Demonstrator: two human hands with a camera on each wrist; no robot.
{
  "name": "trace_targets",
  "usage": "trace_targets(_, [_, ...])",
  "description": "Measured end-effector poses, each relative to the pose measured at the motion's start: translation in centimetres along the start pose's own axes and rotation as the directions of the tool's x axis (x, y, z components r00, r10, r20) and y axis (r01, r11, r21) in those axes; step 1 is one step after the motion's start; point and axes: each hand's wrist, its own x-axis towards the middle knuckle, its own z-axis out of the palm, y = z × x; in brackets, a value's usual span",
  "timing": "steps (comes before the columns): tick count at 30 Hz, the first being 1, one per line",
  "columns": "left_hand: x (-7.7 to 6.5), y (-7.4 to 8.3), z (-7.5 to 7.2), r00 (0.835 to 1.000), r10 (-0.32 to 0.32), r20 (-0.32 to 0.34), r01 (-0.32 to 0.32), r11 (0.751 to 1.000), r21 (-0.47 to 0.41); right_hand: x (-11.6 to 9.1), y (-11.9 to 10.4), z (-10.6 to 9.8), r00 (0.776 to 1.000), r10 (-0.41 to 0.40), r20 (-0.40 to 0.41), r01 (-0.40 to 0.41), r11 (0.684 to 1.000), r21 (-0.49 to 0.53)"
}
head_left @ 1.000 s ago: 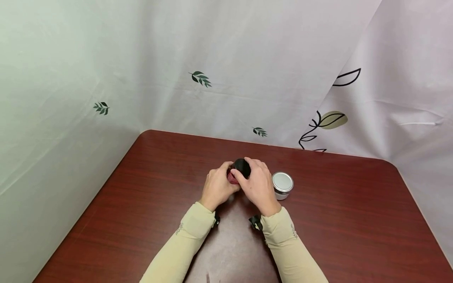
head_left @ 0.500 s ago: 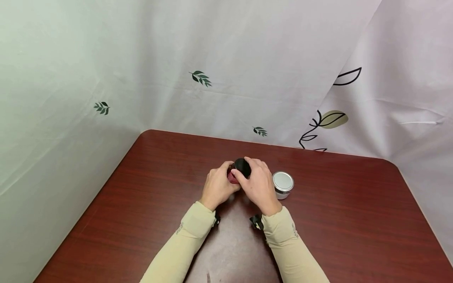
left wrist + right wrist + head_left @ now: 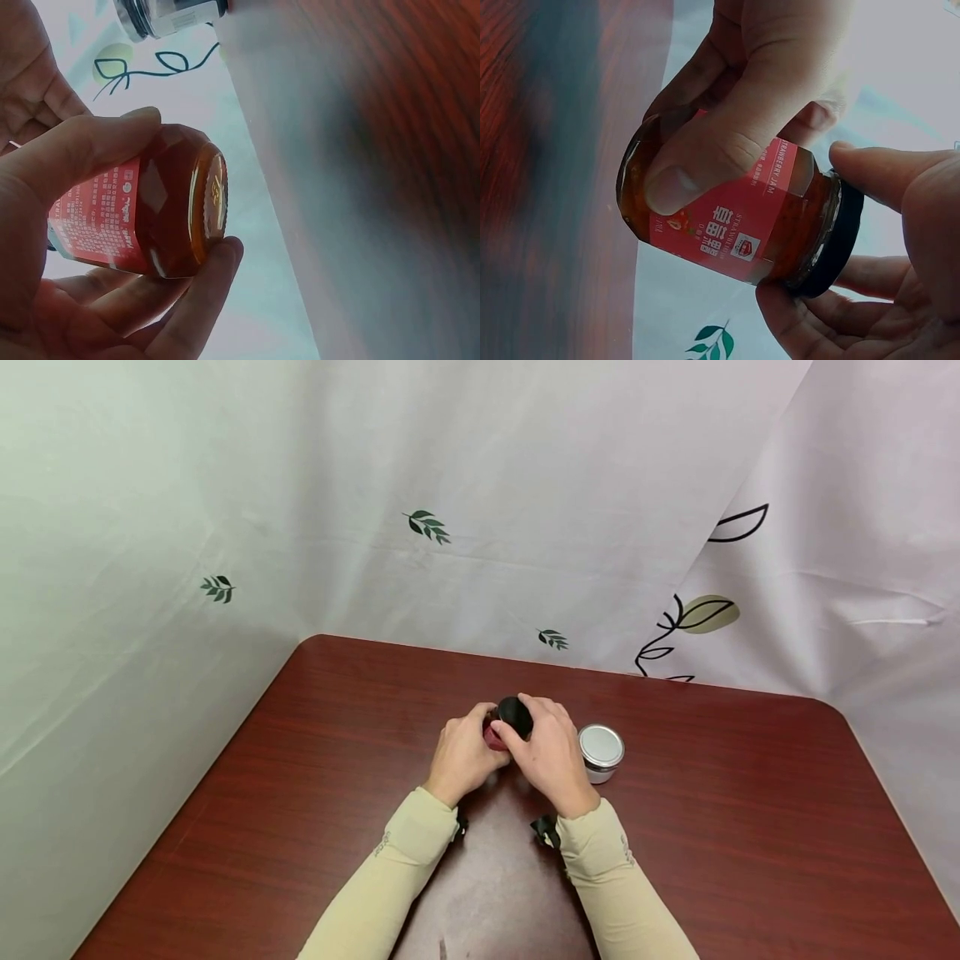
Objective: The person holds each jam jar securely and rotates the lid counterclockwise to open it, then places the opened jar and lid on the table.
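Note:
A glass jar of strawberry jam with a red label and a black lid is held between both hands over the table. My left hand grips the glass body, thumb on one side and fingers beneath, as the left wrist view shows. The gold-marked base of the jar faces out past the fingertips there. My right hand has its thumb and fingers around the black lid, which sits on the jar's mouth. In the head view most of the jar's body is hidden by the hands.
A small clear container with a silver lid stands on the reddish-brown table, just right of my right hand. White cloth with leaf prints hangs behind the table and along its left side.
Both hands keep their hold on the jam jar and its lid, with hardly any movement. The whole head view has shifted very slightly.

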Motion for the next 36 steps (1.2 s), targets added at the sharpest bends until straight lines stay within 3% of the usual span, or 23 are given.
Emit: trace_targets(36, [0.07, -0.04, -0.14, 0.998, 0.065, -0.015, -0.065, 0.998, 0.010, 0.04, 0.15, -0.44, 0.997, -0.069, 0.032, 0.069, 0.998, 0.013])
